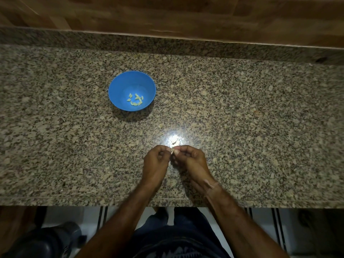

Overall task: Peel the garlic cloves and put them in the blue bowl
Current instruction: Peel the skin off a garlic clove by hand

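A blue bowl (119,86) stands on the granite counter, left of centre, with several pale peeled garlic cloves (135,100) lying in its bottom. Nearer the front edge, my left hand (156,162) and my right hand (191,157) meet fingertip to fingertip. Between them they pinch a small pale garlic clove (172,150), mostly hidden by the fingers. The hands hover well to the right of and nearer than the bowl.
Bits of garlic skin (174,143) lie on the counter (260,127) just beyond the fingertips, in a bright glare spot. A wooden wall (167,13) rises behind the granite backsplash. The counter's front edge (74,199) runs below my wrists.
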`<state>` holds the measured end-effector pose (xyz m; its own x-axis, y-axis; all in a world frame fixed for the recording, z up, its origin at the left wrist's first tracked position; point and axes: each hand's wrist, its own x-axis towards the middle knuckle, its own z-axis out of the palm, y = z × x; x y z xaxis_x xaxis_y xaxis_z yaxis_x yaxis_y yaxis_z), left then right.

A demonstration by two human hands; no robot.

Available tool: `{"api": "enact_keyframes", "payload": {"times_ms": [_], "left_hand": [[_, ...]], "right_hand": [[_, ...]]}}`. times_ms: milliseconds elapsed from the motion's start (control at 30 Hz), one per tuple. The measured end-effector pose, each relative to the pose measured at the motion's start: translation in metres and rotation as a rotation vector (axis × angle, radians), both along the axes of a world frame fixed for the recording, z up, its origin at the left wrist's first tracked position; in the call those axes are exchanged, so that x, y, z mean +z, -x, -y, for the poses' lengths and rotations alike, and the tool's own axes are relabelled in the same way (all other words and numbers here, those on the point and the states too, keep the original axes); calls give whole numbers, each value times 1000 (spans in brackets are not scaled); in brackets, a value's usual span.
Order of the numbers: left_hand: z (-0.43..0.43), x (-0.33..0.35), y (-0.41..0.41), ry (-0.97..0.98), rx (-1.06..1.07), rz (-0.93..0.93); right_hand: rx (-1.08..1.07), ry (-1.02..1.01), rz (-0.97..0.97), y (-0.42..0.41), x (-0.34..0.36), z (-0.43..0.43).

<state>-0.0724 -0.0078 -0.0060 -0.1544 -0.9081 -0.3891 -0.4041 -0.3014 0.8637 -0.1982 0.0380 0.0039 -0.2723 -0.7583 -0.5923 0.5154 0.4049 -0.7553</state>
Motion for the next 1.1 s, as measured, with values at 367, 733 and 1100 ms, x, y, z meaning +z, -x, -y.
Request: {"api": "enact_keyframes", "payload": {"times_ms": [367,733,1100], "left_hand": [[-3,1,-4,108,-16,84],[-2,18,0,116,26,15],[-3,21,1,98,85,-31]], "right_hand": [[-35,13,-63,7,-1,-1],[118,224,-695,6,-3,-5],[101,268,-829,-1,-1,-8]]}}
